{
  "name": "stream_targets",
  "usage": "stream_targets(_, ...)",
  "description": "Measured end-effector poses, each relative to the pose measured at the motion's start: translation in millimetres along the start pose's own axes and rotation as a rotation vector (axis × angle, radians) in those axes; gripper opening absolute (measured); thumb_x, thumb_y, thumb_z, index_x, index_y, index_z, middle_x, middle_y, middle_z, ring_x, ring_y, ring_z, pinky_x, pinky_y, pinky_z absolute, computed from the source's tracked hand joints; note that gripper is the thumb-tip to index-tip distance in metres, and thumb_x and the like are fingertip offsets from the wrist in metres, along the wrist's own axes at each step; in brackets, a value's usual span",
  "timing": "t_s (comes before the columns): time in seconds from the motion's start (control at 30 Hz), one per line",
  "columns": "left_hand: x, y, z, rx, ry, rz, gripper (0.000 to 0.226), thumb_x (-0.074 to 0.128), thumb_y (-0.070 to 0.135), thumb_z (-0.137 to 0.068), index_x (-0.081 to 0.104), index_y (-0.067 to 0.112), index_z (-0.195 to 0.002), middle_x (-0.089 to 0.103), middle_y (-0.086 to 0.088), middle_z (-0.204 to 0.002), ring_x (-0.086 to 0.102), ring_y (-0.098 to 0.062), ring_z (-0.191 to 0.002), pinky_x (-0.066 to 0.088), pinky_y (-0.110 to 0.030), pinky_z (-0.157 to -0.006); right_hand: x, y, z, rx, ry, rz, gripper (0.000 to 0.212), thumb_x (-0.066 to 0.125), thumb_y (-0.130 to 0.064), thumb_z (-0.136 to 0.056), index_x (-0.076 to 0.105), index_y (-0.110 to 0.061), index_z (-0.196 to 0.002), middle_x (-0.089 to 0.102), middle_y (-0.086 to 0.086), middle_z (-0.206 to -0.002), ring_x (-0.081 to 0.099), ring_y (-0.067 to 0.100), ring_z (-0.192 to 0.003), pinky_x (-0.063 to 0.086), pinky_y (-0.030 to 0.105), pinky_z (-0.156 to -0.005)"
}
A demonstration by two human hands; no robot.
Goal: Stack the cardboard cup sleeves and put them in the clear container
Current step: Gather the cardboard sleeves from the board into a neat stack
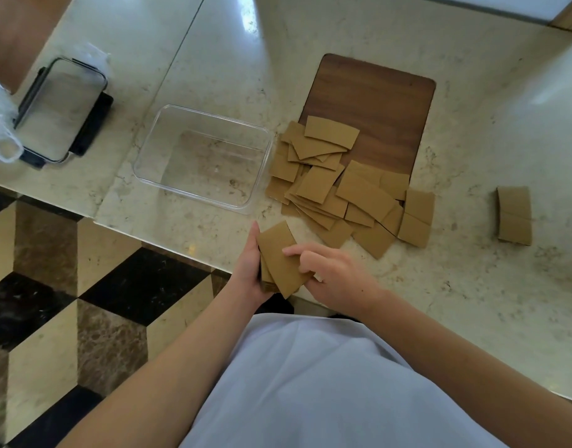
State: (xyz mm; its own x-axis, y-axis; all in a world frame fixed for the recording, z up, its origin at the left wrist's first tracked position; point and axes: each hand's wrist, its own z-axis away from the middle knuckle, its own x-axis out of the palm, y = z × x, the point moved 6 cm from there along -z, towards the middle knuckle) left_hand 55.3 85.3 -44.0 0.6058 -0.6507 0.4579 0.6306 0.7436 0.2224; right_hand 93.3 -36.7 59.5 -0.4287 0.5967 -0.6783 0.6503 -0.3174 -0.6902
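The marble counter [472, 92] carries everything. On it the clear container [204, 156] stands empty and open, probably ready to receive a stack. Just beside it, the loose pile of sleeves [336, 192] lies spread, partly over a wooden board [375, 101]; two more sleeves [514, 215] lie well apart at the right. At the counter edge the left hand [249, 266] is closed around a small stack of sleeves [280, 260], while the right hand [330, 273] presses fingers on top, I think to align them.
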Motion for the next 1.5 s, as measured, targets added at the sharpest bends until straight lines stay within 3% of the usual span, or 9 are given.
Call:
stream_targets(0.2, 2.8, 6.2, -4.3, 0.129, -0.005, -0.019, 0.069, 0.035, 0.083, -0.091, 0.066, 0.031, -0.124, 0.078, -0.015, -0.102, 0.075, -0.033, -0.076, 0.06, -0.048, -0.062, 3.2, 20.0, 11.2, 0.276, 0.036, -0.137, 0.016, 0.074, 0.008, -0.081, 0.068, 0.001, -0.095, 0.074, 0.009, -0.12, 0.073, 0.037, -0.096, 0.061, 0.056, -0.072)
stream_targets(0.5, 15.4, -0.6, -3.9, 0.145, -0.033, -0.085, 0.031, 0.062, 0.049, -0.098, 0.07, 0.029, -0.12, 0.072, -0.015, -0.103, 0.071, -0.03, -0.078, 0.06, -0.041, -0.062, -3.6, 17.8, 16.8, 0.249, -0.061, -0.035, 0.031, 0.072, -0.005, -0.092, 0.073, -0.009, -0.123, 0.071, 0.007, -0.125, 0.069, 0.025, -0.099, 0.057, 0.031, -0.08)
stream_targets(0.63, 22.4, -5.5, -2.8, 0.141, -0.048, -0.116, 0.025, 0.062, 0.042, -0.1, 0.068, 0.025, -0.117, 0.073, -0.014, -0.101, 0.071, -0.028, -0.081, 0.061, -0.039, -0.066, -6.9, 22.4, 13.8, 0.342, -0.101, -0.001, 0.032, 0.067, -0.014, -0.098, 0.069, -0.012, -0.131, 0.062, 0.009, -0.118, 0.063, 0.025, -0.09, 0.055, 0.037, -0.073)
stream_targets(0.83, 28.7, -3.4, 0.8, 0.308, 0.03, -0.366, 0.041, 0.059, 0.052, -0.099, 0.064, 0.017, -0.121, 0.074, -0.011, -0.093, 0.074, -0.022, -0.073, 0.061, -0.039, -0.064, -30.9, 31.9, 8.1, 0.6, 0.165, 0.06, 0.017, 0.066, -0.017, -0.091, 0.058, -0.02, -0.106, 0.061, -0.011, -0.076, 0.059, 0.012, -0.057, 0.052, 0.032, -0.051)
stream_targets(1.03, 51.6, -2.8, 10.0, 0.537, -0.003, -0.641, 0.046, 0.063, 0.06, -0.092, 0.065, 0.021, -0.117, 0.074, 0.007, -0.091, 0.071, -0.013, -0.082, 0.059, -0.032, -0.075, -6.5, 58.8, 12.2, 1.336, -0.12, -0.564, 0.036, 0.065, -0.019, -0.094, 0.037, -0.017, -0.117, 0.063, 0.005, -0.086, 0.058, 0.013, -0.056, 0.046, 0.024, -0.04)
stream_targets(1.2, 52.4, 1.0, 11.9, 0.389, -0.043, -0.505, 0.078, 0.077, 0.077, -0.066, 0.065, 0.029, -0.126, 0.077, -0.007, -0.112, 0.076, -0.025, -0.096, 0.063, -0.041, -0.076, -3.6, 47.1, 5.5, 1.197, 0.003, -1.358, 0.079, 0.078, 0.0, -0.085, 0.034, -0.022, -0.146, 0.068, 0.024, -0.122, 0.076, 0.031, -0.094, 0.064, 0.039, -0.076)
stream_targets(1.27, 52.9, 3.6, 9.9, 0.36, -0.126, -0.457, 0.064, 0.086, 0.049, -0.076, 0.061, 0.037, -0.134, 0.073, -0.011, -0.122, 0.076, -0.026, -0.093, 0.061, -0.04, -0.07, -13.6, 51.1, 10.4, 1.116, 0.026, -1.512, 0.087, 0.079, 0.0, -0.083, 0.029, -0.029, -0.148, 0.063, 0.026, -0.134, 0.072, 0.038, -0.109, 0.061, 0.044, -0.09)
stream_targets(1.37, 62.5, -6.2, 9.5, 0.288, -0.228, -0.394, 0.056, 0.082, 0.02, -0.086, 0.062, 0.04, -0.134, 0.071, -0.015, -0.114, 0.07, -0.026, -0.081, 0.059, -0.042, -0.067, -26.6, 86.7, 36.0, 1.195, 0.201, -1.282, 0.058, 0.073, -0.009, -0.092, 0.045, -0.013, -0.142, 0.073, 0.017, -0.121, 0.076, 0.031, -0.103, 0.064, 0.036, -0.077)
stream_targets(1.5, 73.7, -22.4, -1.0, 0.164, -0.279, -0.289, 0.039, 0.085, 0.032, -0.082, 0.069, 0.023, -0.116, 0.064, -0.016, -0.094, 0.065, -0.027, -0.072, 0.058, -0.041, -0.064, -75.4, 154.2, 106.0, 1.457, 0.666, -0.33, 0.043, 0.074, -0.02, -0.091, 0.053, -0.014, -0.129, 0.064, 0.003, -0.114, 0.066, 0.02, -0.102, 0.053, 0.028, -0.075)
